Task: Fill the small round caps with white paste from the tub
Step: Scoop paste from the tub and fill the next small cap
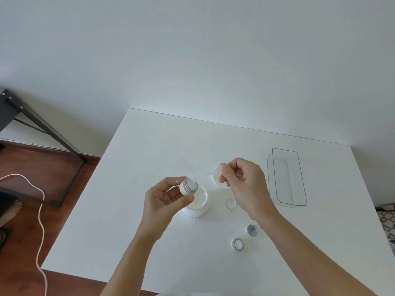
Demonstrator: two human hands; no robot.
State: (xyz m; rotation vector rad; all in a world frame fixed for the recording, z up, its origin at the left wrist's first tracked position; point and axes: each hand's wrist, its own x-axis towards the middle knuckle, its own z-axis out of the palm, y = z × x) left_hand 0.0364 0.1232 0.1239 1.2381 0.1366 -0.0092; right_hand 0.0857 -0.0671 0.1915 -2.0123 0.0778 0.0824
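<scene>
My left hand (164,199) grips a small cream-coloured round cap (188,186) with a silvery rim, tilted toward the right, just above the open white tub (197,205) of paste. My right hand (243,184) pinches a clear thin spatula (204,176) whose tip, with white paste on it, meets the cap's mouth. Two more small caps stand on the white table (149,146) at the front right: one (252,230) looks dark inside, the other (238,244) shows white inside.
The tub's white lid (218,181) lies behind my right hand. A small clear ring-shaped lid (231,204) lies right of the tub. A clear rectangular tray (286,176) stands at the right. Beyond the table's left edge are a cord (40,210) and dark metal frame (42,129).
</scene>
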